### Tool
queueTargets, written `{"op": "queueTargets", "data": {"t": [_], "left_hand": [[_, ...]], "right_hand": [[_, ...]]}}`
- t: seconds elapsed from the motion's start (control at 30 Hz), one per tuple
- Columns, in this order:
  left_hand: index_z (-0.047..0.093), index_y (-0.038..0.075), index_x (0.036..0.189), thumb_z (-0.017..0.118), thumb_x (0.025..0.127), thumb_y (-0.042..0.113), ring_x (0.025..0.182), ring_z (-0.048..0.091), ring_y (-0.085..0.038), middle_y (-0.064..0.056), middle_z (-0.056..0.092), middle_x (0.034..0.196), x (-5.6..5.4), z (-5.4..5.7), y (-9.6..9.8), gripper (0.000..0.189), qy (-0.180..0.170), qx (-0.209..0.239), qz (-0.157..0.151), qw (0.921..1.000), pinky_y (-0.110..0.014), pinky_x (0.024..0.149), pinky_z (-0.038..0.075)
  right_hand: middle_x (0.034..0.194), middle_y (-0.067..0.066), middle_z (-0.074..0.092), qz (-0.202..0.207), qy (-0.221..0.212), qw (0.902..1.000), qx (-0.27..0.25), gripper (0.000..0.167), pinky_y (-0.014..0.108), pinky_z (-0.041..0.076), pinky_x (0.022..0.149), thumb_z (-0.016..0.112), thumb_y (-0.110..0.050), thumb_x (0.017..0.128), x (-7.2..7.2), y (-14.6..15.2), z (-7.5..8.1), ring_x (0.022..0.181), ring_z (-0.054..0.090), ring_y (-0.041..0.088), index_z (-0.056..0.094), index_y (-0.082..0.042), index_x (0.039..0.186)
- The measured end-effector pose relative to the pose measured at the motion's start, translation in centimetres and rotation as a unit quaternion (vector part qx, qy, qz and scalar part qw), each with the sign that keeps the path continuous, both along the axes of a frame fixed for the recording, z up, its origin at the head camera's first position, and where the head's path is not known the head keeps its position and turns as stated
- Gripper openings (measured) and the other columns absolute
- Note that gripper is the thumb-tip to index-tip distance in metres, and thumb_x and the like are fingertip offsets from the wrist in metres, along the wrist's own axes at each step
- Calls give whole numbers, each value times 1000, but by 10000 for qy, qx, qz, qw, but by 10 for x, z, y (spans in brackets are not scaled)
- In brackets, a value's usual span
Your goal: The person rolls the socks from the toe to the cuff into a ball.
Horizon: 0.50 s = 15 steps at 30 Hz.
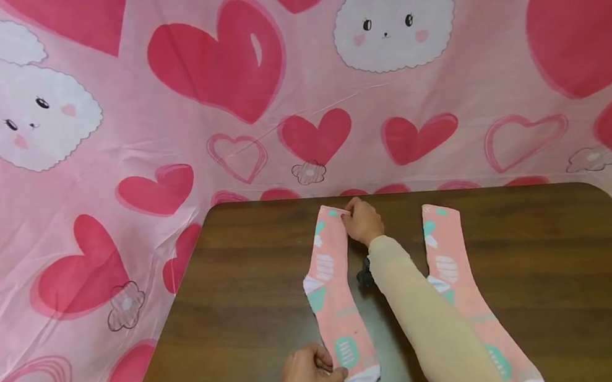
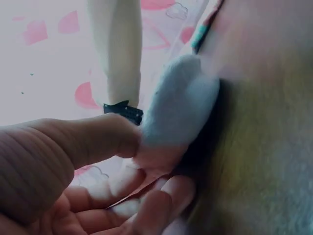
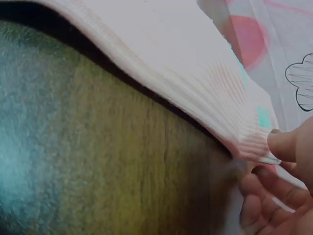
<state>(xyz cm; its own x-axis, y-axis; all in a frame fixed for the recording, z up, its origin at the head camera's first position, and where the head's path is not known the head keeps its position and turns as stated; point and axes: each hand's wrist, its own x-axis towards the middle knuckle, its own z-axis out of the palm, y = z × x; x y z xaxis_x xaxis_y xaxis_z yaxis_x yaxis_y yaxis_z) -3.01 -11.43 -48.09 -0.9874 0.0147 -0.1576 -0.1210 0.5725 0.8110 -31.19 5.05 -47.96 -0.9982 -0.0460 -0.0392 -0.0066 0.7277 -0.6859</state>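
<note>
A pink sock [image 1: 337, 287] with mint and white patches lies lengthwise on the wooden table, cuff away and white toe nearest. At its toe, my left hand [image 1: 307, 377] pinches the side edge between thumb and fingers; the left wrist view shows the thumb beside the white toe [image 2: 181, 103]. My right hand [image 1: 364, 221] reaches to the far end and pinches the corner of the cuff. In the right wrist view the thumb presses on the ribbed cuff [image 3: 252, 139], fingers beneath. A matching second sock [image 1: 456, 268] lies to the right, partly hidden by my right sleeve.
The brown wooden table [image 1: 230, 323] ends at a rounded far edge close to a pink cloth backdrop [image 1: 329, 95] printed with hearts and rabbits. My right forearm, in a cream sleeve [image 1: 425, 315], crosses between the two socks. A black wrist device [image 1: 365, 275] shows under that wrist.
</note>
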Motion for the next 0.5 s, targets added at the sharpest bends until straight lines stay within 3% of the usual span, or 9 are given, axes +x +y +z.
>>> {"op": "queueTargets", "data": {"t": [0.13, 0.3, 0.4, 0.5], "left_hand": [[58, 12, 83, 86, 71, 12, 57, 58, -5, 7, 61, 71, 0, 0, 0, 31, 25, 444, 114, 9989, -27, 58, 48], [64, 13, 96, 89, 68, 10, 65, 63, -7, 8, 68, 79, 1, 0, -1, 37, 69, 689, 68, 9976, -35, 79, 48], [71, 11, 101, 89, 69, 10, 68, 65, -8, 5, 69, 92, 3, 0, -2, 37, 37, 937, 30, 9956, -34, 80, 49], [72, 5, 106, 89, 70, 6, 67, 66, -9, -4, 63, 110, 4, 3, -4, 40, -1, 1406, 10, 9901, -27, 70, 53]], "right_hand": [[97, 12, 66, -92, 406, 9988, -238, 13, 48, 51, 74, 65, -20, 95, 2, -1, -2, 85, 61, 33, 61, -9, 102], [106, 16, 69, -13, 681, 9972, -300, 22, 48, 52, 86, 63, -13, 95, 1, -4, 1, 98, 64, 36, 66, -2, 114], [113, 17, 70, 58, 765, 9966, -304, 25, 49, 50, 91, 60, -11, 97, 0, -7, 4, 105, 63, 38, 70, 0, 118], [110, 18, 70, 71, 850, 9957, -354, 21, 49, 50, 90, 60, -9, 97, 1, -9, 8, 104, 63, 38, 73, -1, 111]]}}
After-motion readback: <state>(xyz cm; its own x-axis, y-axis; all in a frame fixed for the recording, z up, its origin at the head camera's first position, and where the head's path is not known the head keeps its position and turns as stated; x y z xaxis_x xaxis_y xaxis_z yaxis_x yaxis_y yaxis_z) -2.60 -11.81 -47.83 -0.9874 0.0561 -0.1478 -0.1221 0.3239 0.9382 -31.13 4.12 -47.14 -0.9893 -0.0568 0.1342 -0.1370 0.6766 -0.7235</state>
